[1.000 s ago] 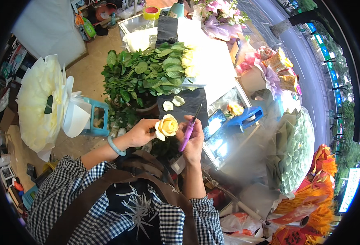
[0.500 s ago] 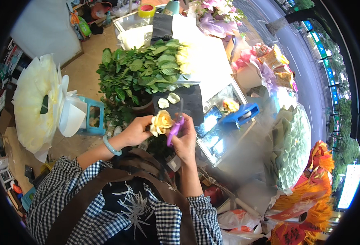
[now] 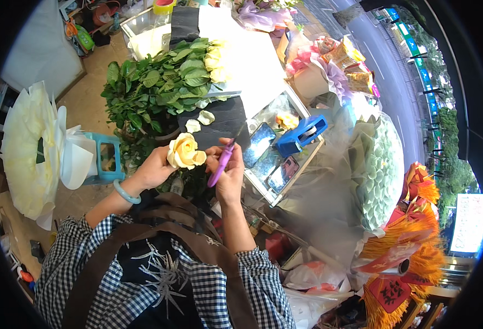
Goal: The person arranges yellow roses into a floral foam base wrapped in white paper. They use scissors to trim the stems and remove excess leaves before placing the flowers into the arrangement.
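Note:
My left hand [image 3: 155,168], with a pale green bangle at its wrist, grips a yellow rose [image 3: 185,152] just under its open bloom. The stem is hidden by the hand. To the right, my right hand [image 3: 229,178] is closed around purple-handled scissors [image 3: 221,164], their thin blade pointing up and away from me. A small gap separates the scissors from the rose. Beyond the bloom, two loose pale petals [image 3: 205,117] lie on a dark slate-like surface [image 3: 225,118]. Farther off lies a leafy bunch of pale yellow roses [image 3: 159,82], the blooms facing right.
Right of my hands, a tray-like frame [image 3: 302,159] holds two phones [image 3: 283,174] and a blue tape dispenser [image 3: 303,136]. Wrapped bouquets [image 3: 381,172] line the right side. At left, a large pale paper-wrapped arrangement [image 3: 22,159] stands by a blue stool [image 3: 107,156].
The view has shifted, moving the surroundings left and up. The scissors have moved off the rose, which now shows its full bloom. Both hands keep their hold.

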`<state>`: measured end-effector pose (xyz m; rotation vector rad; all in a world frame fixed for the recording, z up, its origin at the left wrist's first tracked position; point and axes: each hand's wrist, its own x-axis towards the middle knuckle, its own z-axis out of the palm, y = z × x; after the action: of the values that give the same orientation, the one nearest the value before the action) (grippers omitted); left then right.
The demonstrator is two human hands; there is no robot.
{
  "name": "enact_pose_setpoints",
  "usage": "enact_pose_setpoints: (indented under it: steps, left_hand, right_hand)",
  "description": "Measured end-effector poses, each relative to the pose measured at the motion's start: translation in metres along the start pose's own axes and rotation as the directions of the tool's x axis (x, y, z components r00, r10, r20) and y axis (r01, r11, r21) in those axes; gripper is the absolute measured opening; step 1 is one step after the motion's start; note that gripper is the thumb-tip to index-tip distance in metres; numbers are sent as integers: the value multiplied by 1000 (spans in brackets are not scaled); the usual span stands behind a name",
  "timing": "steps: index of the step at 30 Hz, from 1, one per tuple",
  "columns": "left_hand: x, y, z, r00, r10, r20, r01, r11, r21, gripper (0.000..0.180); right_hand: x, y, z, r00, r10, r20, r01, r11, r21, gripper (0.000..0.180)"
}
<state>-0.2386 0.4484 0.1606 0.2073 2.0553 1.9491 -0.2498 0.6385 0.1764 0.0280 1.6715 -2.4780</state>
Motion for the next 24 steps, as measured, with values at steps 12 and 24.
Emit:
enact_pose_setpoints:
  steps: [12, 24]
  left_hand:
    - [-3, 1, 0, 965, 48, 258, -27, 996, -82, 26]
    - [-2, -8, -1, 1000, -15, 9, 16, 991, -135, 27]
  right_hand:
    - [0, 4, -5, 964, 86, 253, -70, 995, -71, 56]
    - [1, 0, -4, 992, 86, 94, -85, 996, -22, 54]
